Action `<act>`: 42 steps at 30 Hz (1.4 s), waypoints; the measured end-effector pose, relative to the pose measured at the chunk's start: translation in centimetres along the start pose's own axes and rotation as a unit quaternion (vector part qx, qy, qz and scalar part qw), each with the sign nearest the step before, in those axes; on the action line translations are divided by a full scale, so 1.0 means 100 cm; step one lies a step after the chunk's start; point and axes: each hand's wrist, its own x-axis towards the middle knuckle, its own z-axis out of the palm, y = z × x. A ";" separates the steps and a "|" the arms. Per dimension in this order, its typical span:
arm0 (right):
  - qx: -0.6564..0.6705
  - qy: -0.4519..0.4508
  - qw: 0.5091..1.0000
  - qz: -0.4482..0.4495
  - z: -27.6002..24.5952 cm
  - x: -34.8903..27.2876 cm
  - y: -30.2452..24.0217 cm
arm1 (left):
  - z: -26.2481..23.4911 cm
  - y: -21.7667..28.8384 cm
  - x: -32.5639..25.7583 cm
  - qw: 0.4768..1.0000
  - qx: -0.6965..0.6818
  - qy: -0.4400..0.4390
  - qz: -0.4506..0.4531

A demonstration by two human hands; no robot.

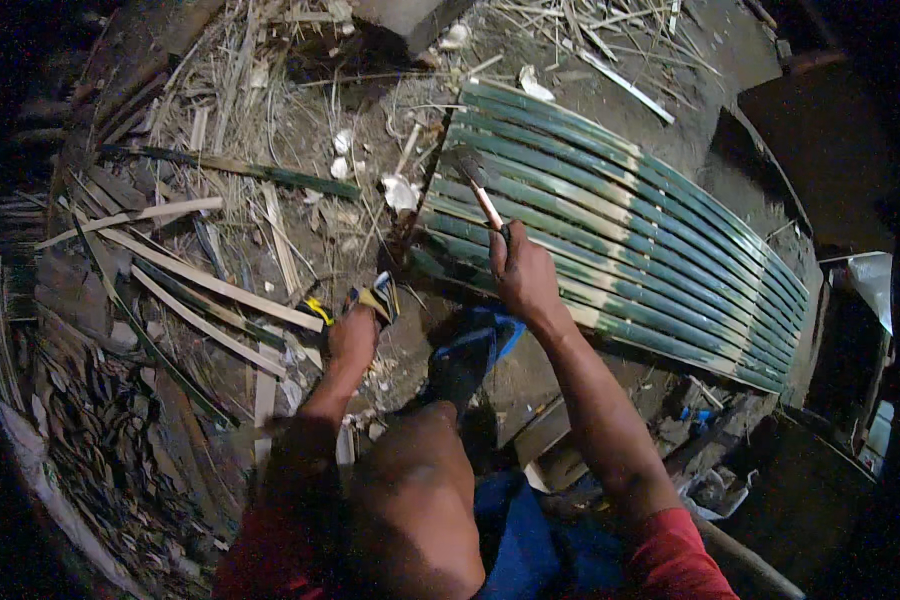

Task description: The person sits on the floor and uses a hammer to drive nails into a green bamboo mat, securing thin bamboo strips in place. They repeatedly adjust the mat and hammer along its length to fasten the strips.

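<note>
My right hand (526, 272) is wrapped round a hammer (488, 208) with a pale, shiny shaft. Its dark head, hard to make out, points away from me over the near left part of a panel of green bamboo slats (610, 215). The slats run side by side, with light bands across them. Lower on the left, my left hand (352, 338) grips a small yellow, black and blue thing (378, 300) whose kind I cannot make out. A yellow bit of it shows beside the fingers. Pale bamboo strips (220, 275) lie just left of that hand.
A dark green bamboo strip (240, 170) lies beyond the left hand. Shavings (240, 75) and white scraps (400, 192) litter the dirt floor. My foot in a blue-strapped sandal (470, 350) stands against the panel's near side. A pale pole (745, 555) slants at lower right.
</note>
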 end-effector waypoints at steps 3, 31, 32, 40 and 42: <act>-0.009 -0.019 0.999 0.033 0.004 -0.029 0.010 | -0.001 0.001 0.004 0.998 0.036 -0.040 0.014; -0.004 -0.037 0.996 0.079 0.017 -0.042 0.034 | -0.100 0.071 0.088 0.918 -0.349 0.160 0.105; -0.002 -0.034 0.997 0.071 0.015 -0.041 0.034 | -0.103 0.092 0.111 0.900 -0.376 0.198 0.102; 0.048 -0.036 0.997 0.044 -0.016 -0.023 0.012 | -0.081 0.157 0.190 0.880 -0.304 0.358 0.077; 0.052 -0.019 0.998 0.007 -0.025 -0.014 0.003 | -0.079 0.155 0.187 0.878 -0.325 0.337 0.102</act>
